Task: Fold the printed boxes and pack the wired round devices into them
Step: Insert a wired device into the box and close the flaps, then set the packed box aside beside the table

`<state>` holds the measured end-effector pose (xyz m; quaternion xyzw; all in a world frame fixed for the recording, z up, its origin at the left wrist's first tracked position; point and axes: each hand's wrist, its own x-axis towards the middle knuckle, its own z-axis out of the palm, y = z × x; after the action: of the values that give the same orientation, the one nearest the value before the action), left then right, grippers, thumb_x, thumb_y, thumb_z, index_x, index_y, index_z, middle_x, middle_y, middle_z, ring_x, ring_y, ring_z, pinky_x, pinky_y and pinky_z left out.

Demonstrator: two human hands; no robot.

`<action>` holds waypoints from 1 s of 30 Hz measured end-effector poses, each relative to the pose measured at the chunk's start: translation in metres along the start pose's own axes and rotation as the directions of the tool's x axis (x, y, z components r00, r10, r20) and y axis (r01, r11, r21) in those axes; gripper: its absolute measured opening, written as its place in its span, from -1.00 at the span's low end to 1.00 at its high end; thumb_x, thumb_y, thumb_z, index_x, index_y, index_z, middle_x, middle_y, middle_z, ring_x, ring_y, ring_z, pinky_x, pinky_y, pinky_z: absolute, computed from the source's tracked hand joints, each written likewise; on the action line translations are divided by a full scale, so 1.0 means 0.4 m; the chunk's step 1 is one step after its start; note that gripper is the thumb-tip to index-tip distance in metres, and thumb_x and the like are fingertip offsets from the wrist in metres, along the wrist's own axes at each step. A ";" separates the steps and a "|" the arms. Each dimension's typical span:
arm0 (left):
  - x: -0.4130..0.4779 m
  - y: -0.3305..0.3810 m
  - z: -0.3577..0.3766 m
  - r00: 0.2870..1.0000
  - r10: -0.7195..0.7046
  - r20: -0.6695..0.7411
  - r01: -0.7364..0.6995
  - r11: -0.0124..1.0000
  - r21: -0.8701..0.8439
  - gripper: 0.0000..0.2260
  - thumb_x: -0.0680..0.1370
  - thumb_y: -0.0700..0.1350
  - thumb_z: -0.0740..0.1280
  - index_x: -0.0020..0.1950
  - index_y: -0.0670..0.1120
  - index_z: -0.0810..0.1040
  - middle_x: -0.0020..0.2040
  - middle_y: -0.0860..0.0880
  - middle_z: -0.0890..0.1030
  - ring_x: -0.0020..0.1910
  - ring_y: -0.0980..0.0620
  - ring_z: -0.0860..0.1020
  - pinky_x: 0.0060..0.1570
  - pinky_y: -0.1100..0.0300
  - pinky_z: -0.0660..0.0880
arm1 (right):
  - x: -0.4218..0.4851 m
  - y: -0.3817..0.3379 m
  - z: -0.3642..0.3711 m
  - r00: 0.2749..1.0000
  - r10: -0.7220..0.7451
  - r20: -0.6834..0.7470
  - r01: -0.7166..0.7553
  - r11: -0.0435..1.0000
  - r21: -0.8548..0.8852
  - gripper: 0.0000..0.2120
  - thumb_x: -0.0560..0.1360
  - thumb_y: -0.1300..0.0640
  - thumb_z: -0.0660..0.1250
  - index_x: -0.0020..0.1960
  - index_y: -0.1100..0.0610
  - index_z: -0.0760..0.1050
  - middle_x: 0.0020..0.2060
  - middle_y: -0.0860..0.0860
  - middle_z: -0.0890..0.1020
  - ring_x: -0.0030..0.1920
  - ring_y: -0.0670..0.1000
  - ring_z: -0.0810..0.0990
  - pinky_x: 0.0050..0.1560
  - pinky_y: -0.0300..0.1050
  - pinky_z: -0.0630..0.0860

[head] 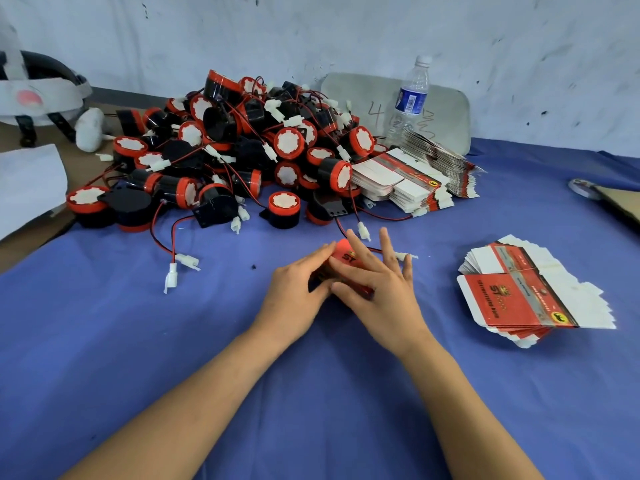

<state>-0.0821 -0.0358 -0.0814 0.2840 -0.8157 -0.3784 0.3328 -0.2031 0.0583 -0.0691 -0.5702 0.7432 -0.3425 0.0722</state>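
While the heap of wired round devices [221, 150] lies toward the desk's far left, the left hand [294, 296] grips one end of a red printed box [346, 257] at the desk's middle, and the right hand [381, 289] presses on it with straight, spread fingers. Closing the box seems to be the step in hand. Next the trailing white connector [405, 256] likely needs tucking in, then a fresh flat from the stack [526, 299] near the right edge.
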 end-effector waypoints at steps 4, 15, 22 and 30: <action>0.006 -0.006 0.002 0.996 0.038 -0.081 -0.036 0.999 0.030 -0.57 0.50 -0.28 0.42 0.36 -0.11 0.50 0.24 -0.05 0.60 0.14 0.28 0.47 0.11 0.64 0.26 | 0.001 0.013 0.004 0.999 0.004 0.054 -0.001 0.998 -0.062 -0.53 0.59 0.08 0.27 0.33 -0.40 0.27 0.44 -0.41 0.00 0.48 -0.15 -0.38 0.47 0.12 -0.34; 0.010 -0.018 -0.006 0.983 0.087 -0.164 -0.100 0.992 -0.075 -0.92 0.47 -0.32 0.43 -0.12 -0.18 0.58 0.01 0.03 0.65 -0.06 0.32 0.58 -0.01 0.43 0.49 | -0.007 0.026 0.015 0.968 0.205 -0.146 -0.172 0.962 0.213 -0.31 0.36 0.07 0.54 0.42 -0.05 0.34 0.21 -0.06 0.48 0.13 -0.19 0.45 0.02 -0.61 0.27; -0.023 0.030 0.005 0.884 0.450 0.128 -0.450 0.893 -0.030 -0.66 0.52 -0.26 0.29 0.27 -0.05 0.52 0.32 0.10 0.49 0.39 0.14 0.37 0.37 0.15 0.32 | -0.083 -0.016 -0.003 0.916 0.219 -0.337 -0.136 0.958 0.252 -0.52 0.36 0.11 0.51 0.26 -0.05 0.52 0.09 -0.06 0.59 0.06 -0.18 0.54 0.06 -0.35 0.44; -0.013 0.004 0.006 0.968 0.249 0.032 -0.241 0.958 -0.156 -0.60 0.58 -0.25 0.29 0.40 0.01 0.38 0.33 -0.02 0.44 0.25 0.02 0.48 0.11 0.12 0.46 | -0.211 -0.037 -0.075 0.752 0.518 -0.409 -0.151 0.739 0.657 -0.69 0.42 0.24 0.48 -0.01 -0.16 0.63 0.00 -0.03 0.67 -0.03 -0.13 0.63 -0.03 -0.34 0.48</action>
<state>-0.0812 -0.0301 -0.0831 0.1449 -0.8219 -0.4020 0.3767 -0.1775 0.1452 -0.0614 -0.2392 0.6807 -0.6874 0.0833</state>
